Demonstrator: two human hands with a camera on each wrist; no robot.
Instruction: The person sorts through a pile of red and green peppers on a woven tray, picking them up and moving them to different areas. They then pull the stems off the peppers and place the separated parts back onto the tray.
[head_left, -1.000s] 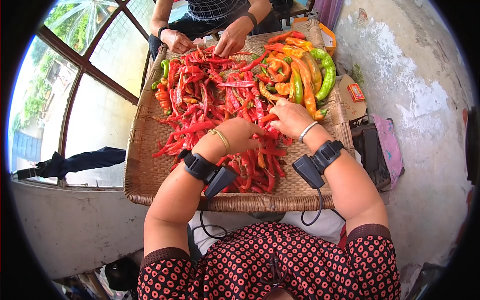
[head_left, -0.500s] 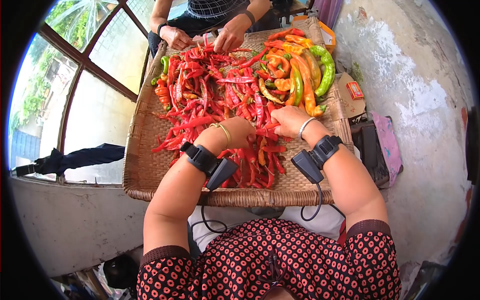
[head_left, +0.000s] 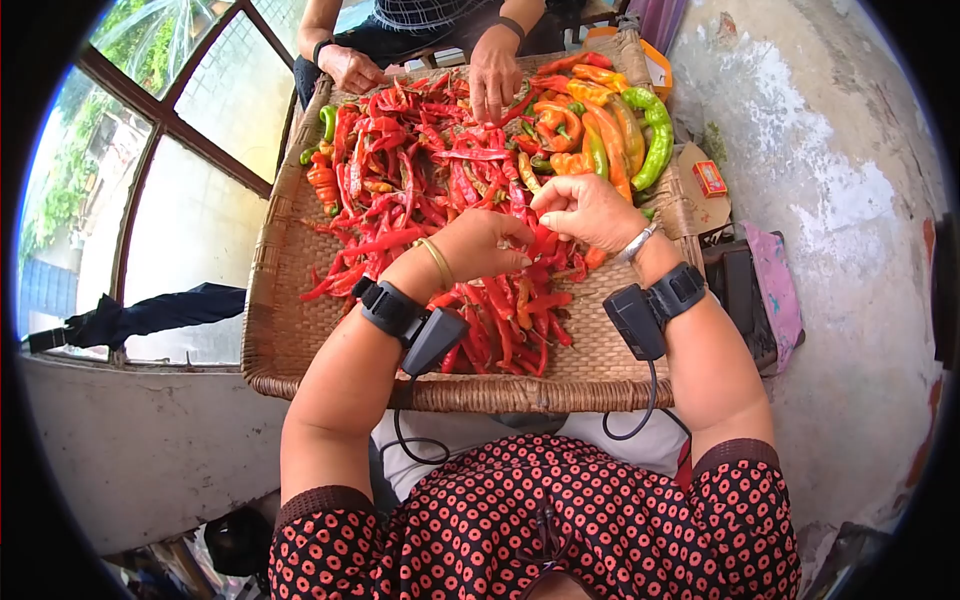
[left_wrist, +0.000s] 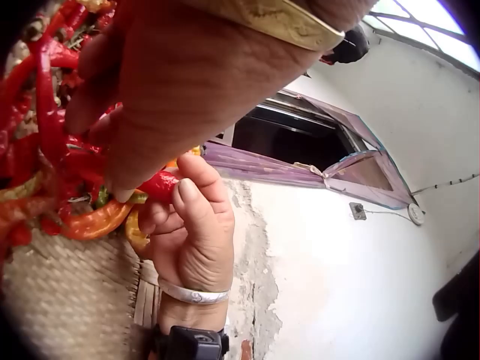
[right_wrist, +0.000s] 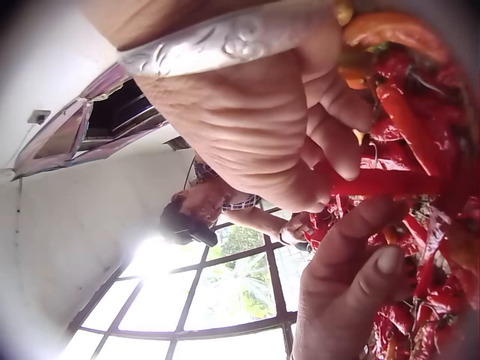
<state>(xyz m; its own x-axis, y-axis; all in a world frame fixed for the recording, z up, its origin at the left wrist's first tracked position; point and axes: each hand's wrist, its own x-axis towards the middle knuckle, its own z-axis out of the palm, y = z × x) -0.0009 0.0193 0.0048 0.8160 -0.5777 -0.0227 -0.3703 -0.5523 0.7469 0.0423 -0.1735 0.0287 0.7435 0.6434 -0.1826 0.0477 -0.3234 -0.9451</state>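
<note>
My right hand (head_left: 590,212) is raised over the pile of red chili peppers (head_left: 400,205), its fingers curled. In the left wrist view, its thumb and fingers pinch a glossy red chili pepper (left_wrist: 160,186); the pepper (right_wrist: 386,182) stretches out past the fingers in the right wrist view. Just left of it, my left hand (head_left: 475,245) hovers above the pile with bent fingers, thumb and forefinger apart. The left fingertips (right_wrist: 388,259) are close beside the held pepper. Beneath both hands is a shallow woven basket tray (head_left: 480,398).
Orange and yellow peppers (head_left: 610,130) and a curved green pepper (head_left: 655,140) lie at the tray's back right. Across the tray, another person's hands (head_left: 495,75) reach into the red pile. A window stands left, a wall right, with a dark folded umbrella (head_left: 180,318) by the window.
My right hand has lifted and turned, its fingers now curled upward. The left hand's thumb and fingers have spread apart. One of the other person's hands has shifted right over the pile.
</note>
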